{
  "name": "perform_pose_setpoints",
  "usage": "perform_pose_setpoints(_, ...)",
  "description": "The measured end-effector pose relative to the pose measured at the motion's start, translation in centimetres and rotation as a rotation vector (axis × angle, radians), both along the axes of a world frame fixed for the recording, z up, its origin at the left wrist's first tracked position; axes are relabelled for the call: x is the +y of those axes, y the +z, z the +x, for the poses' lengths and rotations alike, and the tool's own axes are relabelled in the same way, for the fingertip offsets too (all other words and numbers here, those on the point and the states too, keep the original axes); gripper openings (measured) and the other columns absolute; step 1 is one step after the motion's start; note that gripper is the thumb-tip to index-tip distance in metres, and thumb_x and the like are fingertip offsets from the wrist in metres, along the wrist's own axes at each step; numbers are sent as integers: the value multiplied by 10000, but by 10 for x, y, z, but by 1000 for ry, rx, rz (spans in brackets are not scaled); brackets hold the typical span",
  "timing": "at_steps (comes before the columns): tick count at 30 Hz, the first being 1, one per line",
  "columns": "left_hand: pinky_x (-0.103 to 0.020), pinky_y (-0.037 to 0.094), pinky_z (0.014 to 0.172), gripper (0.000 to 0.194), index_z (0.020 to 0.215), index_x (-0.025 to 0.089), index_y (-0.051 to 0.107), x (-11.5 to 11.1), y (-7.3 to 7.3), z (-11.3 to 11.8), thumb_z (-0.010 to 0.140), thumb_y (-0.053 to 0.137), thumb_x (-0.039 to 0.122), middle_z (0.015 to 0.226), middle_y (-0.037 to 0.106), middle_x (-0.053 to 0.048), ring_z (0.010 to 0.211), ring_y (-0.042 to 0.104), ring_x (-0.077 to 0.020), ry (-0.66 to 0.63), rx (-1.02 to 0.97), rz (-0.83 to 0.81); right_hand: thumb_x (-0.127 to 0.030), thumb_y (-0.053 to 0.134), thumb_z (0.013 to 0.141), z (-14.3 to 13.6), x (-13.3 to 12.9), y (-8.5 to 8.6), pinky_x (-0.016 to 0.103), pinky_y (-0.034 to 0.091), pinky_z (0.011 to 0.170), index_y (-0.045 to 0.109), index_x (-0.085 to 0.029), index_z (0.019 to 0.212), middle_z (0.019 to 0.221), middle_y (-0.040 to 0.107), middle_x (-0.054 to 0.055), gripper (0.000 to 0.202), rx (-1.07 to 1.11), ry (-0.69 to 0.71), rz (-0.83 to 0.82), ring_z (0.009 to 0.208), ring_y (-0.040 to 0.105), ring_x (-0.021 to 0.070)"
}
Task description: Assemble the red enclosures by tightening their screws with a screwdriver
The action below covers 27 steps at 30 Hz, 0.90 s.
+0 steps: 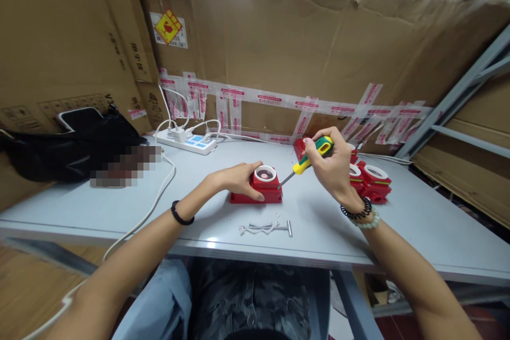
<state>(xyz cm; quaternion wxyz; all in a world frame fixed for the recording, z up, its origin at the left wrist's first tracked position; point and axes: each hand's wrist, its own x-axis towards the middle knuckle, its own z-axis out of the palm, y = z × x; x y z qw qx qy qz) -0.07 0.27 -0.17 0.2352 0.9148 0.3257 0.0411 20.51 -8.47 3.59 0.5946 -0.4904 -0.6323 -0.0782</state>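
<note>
Person at pale work table (211, 207) grips white-ringed red box (268, 191), left hand (242, 179) curved over its left side, thumb pressed along front; right hand (333, 159) wraps fingers around yellow-and-green screwdriver (303, 163), shaft slanting down to box's right side; box lies mid-table, small metal tools (282, 228) just in front, more red units (372, 183) off to right, white power strip (195, 143) behind at left, near taped cardboard (279, 37)

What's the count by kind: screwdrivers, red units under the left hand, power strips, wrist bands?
Screwdriver in right hand: 1
Red unit under left hand: 1
Power strip: 1
Wrist bands: 3
Total: 6
</note>
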Motion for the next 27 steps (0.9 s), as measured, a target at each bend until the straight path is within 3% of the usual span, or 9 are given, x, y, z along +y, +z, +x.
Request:
perform_pose_setpoints(6, -286, 427, 710, 717, 1142, 215, 461, 0, -1, 0, 586, 702, 599, 1017, 650, -64, 881, 608, -246, -1, -2, 11, -336, 584, 812, -10, -2, 12, 216, 321, 469, 513, -210, 750, 527, 433, -68, 158, -213, -54, -31, 460, 374, 77)
perform_pose_setpoints(9, -282, 427, 692, 725, 1153, 208, 459, -1, 0, 0, 592, 699, 599, 1002, 647, -63, 869, 609, -244, 0, 5, 30, -352, 577, 801, -16, -5, 24, 234, 329, 504, 571, -200, 854, 554, 484, -54, 161, -389, -74, -97, 476, 412, 92)
perform_pose_setpoints(13, -271, 418, 658, 675, 1126, 206, 463, -3, 2, 1, 615, 689, 585, 932, 645, -44, 818, 603, -230, -5, 17, 41, -224, 422, 870, -20, -13, 38, 243, 398, 590, 508, -185, 1157, 809, 634, 16, 301, -484, 186, -281, 606, 541, 121)
perform_pose_setpoints(15, -267, 413, 650, 663, 1111, 209, 463, -3, 2, 1, 613, 693, 581, 932, 641, -41, 819, 601, -229, -10, 14, 48, -249, 432, 891, -21, -14, 40, 230, 396, 577, 499, -190, 1171, 788, 635, 7, 294, -479, 251, -327, 585, 541, 111)
perform_pose_setpoints(19, -264, 410, 642, 682, 1114, 210, 463, -3, 2, 0, 603, 694, 597, 967, 634, -52, 839, 598, -237, -4, 19, 56, -395, 558, 849, -24, -9, 32, 230, 335, 513, 587, -187, 966, 576, 536, -40, 241, -444, -20, -220, 468, 445, 96)
perform_pose_setpoints(21, -267, 413, 647, 697, 1131, 209, 458, -3, 2, 0, 606, 689, 604, 966, 636, -55, 838, 597, -240, 4, 28, 54, -415, 556, 846, -25, -6, 29, 241, 332, 523, 593, -187, 960, 583, 536, -33, 258, -443, -115, -172, 480, 451, 104)
perform_pose_setpoints(25, -271, 413, 652, 695, 1130, 200, 454, -3, 3, 0, 614, 684, 606, 942, 640, -57, 820, 594, -239, -1, 35, 56, -323, 430, 920, -22, -6, 27, 234, 389, 567, 489, -198, 1207, 751, 613, -8, 318, -422, 142, -231, 557, 519, 107)
perform_pose_setpoints(27, -269, 416, 655, 689, 1125, 203, 453, -3, 3, 0, 612, 691, 596, 953, 638, -57, 821, 594, -234, -6, 28, 55, -331, 447, 919, -20, -7, 25, 227, 386, 548, 518, -199, 1163, 691, 591, -25, 286, -411, 167, -231, 517, 492, 96)
